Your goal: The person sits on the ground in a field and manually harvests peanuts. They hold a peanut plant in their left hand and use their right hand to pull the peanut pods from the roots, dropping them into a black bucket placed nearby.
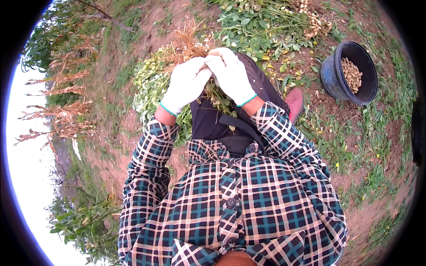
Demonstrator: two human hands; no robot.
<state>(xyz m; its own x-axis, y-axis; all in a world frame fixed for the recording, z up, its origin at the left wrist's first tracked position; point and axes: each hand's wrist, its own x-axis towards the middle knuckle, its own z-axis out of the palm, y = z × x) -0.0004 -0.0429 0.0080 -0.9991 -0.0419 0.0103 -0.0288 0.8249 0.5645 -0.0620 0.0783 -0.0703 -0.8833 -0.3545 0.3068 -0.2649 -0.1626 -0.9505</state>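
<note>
Both hands wear white gloves with green cuffs and meet above my lap, fingertips touching. My left hand (189,84) is at the picture's left and my right hand (231,74) at its right, if the view is not mirrored; both are at a pulled peanut plant (218,96) lying across my dark trousers. Its brown roots (189,45) stick out beyond the fingers. What the fingertips pinch is hidden. A black bucket (327,74) with unshelled peanuts (351,74) in it stands at the right, tilted in the view.
A heap of pulled peanut plants (259,28) lies at the top, with pods (314,25) at its right end. More leafy plants (149,83) lie left of my legs. A pink shoe (294,101) rests on soil near the bucket. Dry corn stalks (65,113) stand at the far left.
</note>
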